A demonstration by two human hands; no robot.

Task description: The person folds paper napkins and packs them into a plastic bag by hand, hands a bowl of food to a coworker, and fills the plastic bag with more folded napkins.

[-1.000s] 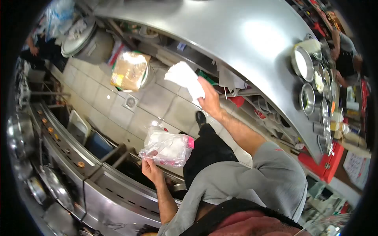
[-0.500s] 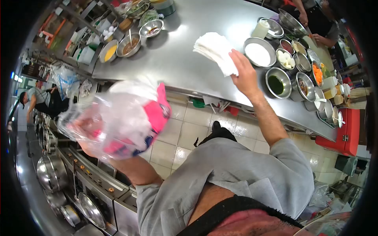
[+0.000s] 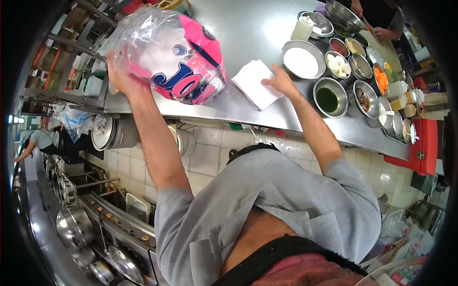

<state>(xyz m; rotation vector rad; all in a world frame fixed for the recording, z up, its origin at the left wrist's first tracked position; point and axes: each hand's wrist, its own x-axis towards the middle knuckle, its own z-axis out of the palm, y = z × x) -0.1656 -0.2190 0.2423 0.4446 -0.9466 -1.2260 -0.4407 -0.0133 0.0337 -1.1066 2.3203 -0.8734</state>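
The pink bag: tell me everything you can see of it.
The bag is shiny, crinkled plastic, clear at upper left, bright pink at right and below, with dark blue lettering, including "JO", and a printed eye. Through the clear part it looks whitish inside. It bulges, tilted; the left hand holds its lower left side. It shows against the metal counter; whether it rests there is unclear.
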